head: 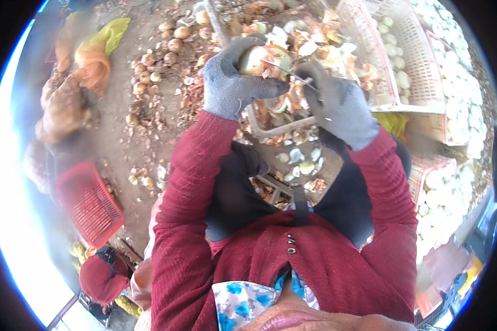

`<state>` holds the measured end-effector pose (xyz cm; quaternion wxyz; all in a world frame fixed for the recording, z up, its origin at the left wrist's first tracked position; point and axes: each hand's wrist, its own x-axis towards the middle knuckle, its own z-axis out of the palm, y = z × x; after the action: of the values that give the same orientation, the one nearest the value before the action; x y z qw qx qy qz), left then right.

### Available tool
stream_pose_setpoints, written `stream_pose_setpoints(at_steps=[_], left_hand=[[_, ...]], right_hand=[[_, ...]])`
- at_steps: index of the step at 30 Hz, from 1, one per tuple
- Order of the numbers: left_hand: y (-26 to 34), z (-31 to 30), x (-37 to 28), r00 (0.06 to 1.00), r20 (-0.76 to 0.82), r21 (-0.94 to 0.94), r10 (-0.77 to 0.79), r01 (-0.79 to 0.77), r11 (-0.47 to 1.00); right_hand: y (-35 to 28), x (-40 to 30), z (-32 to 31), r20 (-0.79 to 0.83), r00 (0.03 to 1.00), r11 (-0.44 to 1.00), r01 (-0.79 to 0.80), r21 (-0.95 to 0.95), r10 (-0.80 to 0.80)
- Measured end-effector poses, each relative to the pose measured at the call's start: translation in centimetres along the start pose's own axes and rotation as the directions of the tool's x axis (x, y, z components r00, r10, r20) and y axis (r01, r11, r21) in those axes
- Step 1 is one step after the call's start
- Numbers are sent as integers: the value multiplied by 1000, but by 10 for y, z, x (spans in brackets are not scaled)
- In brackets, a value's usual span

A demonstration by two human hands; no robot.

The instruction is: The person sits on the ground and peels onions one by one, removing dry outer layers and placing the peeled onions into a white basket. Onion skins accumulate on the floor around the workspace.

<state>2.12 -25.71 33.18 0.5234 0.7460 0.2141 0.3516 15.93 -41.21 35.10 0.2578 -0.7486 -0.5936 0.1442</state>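
Observation:
My left hand (232,78), in a grey glove, grips a large onion (261,61) between thumb and fingers. Part of the onion's skin is off, and pale flesh shows beside brown patches. In my gloved right hand (339,101) is a small knife (288,71), its thin blade reaching across to the onion's near side. The knife's handle is partly hidden by my fingers. Below both hands lies a heap of onion skins (298,97), with a bent bar of a frame (269,131) in front of it.
Unpeeled onions (174,44) lie scattered on the ground to the left. At the right stands a white plastic crate (418,62) with peeled onions (399,62) in it; more filled crates lie beyond. A red basket (92,202) and another person (102,276) are at lower left.

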Motion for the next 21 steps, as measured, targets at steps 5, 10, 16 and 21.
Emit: stream_pose_setpoints(at_steps=[5,10,16,21], left_hand=[[30,-4,-6,982,74,197,-171,154,968],[21,3,-7,993,52,417,-106,75,906],[7,-3,-7,865,205,-322,-459,502,803],[20,7,-10,986,122,17,-112,111,994]], right_hand=[[32,-4,13,197,978,864,44,-501,65],[23,18,-23,-247,963,994,-109,21,111],[4,8,38,39,999,999,14,-49,-12],[1,11,25,11,999,999,52,-13,-52]])
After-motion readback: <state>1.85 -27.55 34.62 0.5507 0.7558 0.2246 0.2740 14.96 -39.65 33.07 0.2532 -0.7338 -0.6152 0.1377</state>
